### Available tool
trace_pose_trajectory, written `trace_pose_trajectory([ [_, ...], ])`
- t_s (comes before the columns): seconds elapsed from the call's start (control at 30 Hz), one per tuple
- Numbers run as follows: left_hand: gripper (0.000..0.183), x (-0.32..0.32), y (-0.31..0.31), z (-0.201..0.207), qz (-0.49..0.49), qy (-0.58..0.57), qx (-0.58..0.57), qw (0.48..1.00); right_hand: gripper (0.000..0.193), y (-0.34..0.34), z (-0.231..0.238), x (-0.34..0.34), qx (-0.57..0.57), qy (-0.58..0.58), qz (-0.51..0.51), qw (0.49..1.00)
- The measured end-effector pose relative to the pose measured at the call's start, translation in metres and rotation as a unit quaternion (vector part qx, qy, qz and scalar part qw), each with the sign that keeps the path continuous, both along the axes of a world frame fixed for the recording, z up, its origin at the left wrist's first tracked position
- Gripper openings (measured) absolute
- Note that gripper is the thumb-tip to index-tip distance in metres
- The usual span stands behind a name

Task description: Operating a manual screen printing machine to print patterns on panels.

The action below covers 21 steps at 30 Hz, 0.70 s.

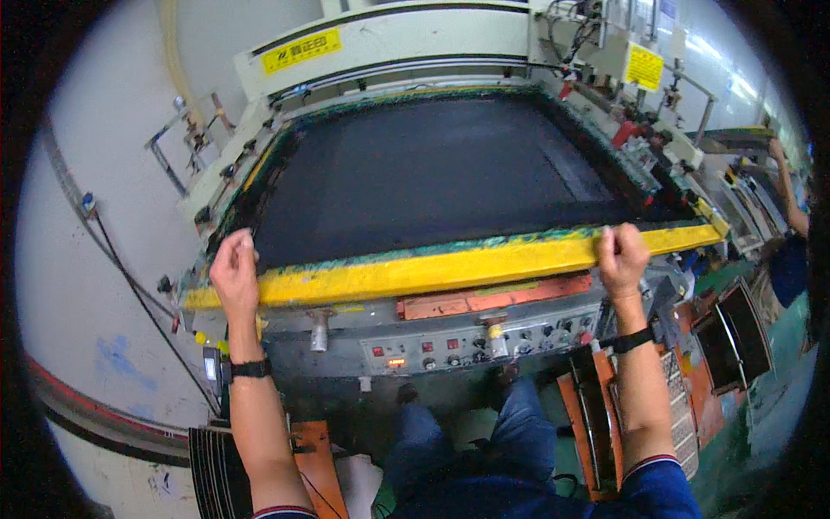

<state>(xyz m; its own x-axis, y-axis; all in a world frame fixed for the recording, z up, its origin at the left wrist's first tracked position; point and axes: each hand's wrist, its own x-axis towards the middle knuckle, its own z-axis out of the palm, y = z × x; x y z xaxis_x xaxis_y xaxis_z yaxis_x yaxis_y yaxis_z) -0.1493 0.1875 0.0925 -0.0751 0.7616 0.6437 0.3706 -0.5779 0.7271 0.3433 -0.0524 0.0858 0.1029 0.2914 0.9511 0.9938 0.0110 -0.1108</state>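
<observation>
A large screen-printing frame with a yellow front bar and a dark mesh lies across the machine before me. My left hand is at the left end of the yellow bar, its fingers curled closed with the thumb upward. Toward the bar's right end is my right hand, also closed like a loose fist against the bar. Whatever either hand pinches, if anything, is hidden by the fingers. Dark green smears line the mesh's edges.
Below the frame sit an orange-red bar and a control panel with knobs. A white machine beam spans the back. Dark slatted racks stand at the right. Another person's arm shows at the far right.
</observation>
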Motion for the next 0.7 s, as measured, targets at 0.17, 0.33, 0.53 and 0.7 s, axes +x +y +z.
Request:
trace_pose_trajectory([
  [0.17,0.019,-0.003,0.004,0.012,-0.028,-0.135,0.098,0.986,0.007,-0.011,0.005,-0.025,0.045,0.016,0.041,0.998],
  [0.33,0.016,-0.022,-0.036,-0.051,-0.171,0.065,0.277,0.943,0.012,-0.064,-0.041,-0.046,-0.026,-0.03,0.145,0.989],
  [0.53,0.026,-0.001,0.079,-0.121,-0.256,0.045,-0.34,0.904,0.017,-0.083,-0.065,-0.002,-0.289,0.365,0.027,0.885],
  [0.7,0.02,0.045,0.162,-0.166,-0.193,-0.039,-0.391,0.899,0.019,-0.049,-0.068,0.022,-0.29,0.423,0.079,0.855],
])
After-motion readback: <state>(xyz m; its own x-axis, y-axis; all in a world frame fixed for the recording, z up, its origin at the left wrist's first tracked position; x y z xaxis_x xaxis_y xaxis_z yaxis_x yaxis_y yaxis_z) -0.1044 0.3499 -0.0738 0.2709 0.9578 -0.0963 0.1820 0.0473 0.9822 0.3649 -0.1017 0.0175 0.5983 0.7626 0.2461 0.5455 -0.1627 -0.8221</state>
